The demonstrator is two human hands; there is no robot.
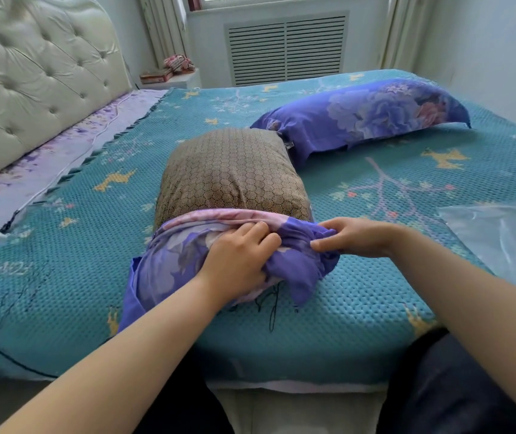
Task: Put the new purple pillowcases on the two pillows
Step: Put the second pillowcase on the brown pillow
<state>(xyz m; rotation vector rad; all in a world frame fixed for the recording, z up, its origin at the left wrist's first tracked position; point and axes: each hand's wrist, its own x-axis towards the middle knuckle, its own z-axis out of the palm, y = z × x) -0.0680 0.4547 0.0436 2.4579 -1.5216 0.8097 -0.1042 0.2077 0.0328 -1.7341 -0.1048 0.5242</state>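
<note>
A person leans over the near edge of a bed covered in a teal patterned bedspread, working a purple floral pillowcase onto a brown honeycomb-patterned pillow. The case is bunched around the pillow's near end only; the far part of the pillow, beyond the hands, remains bare. The left hand rests on top of the gathered fabric, fingers curled into the folds at the rim of the case. The right hand, just to the right of it, pinches a bunched corner of the same cloth between thumb and fingers. Well beyond both hands and to the right lies a second pillow, already inside its purple floral case. To the right of the right hand, a clear plastic bag rests on the bedspread. A cream tufted headboard stands far to the left.
</note>
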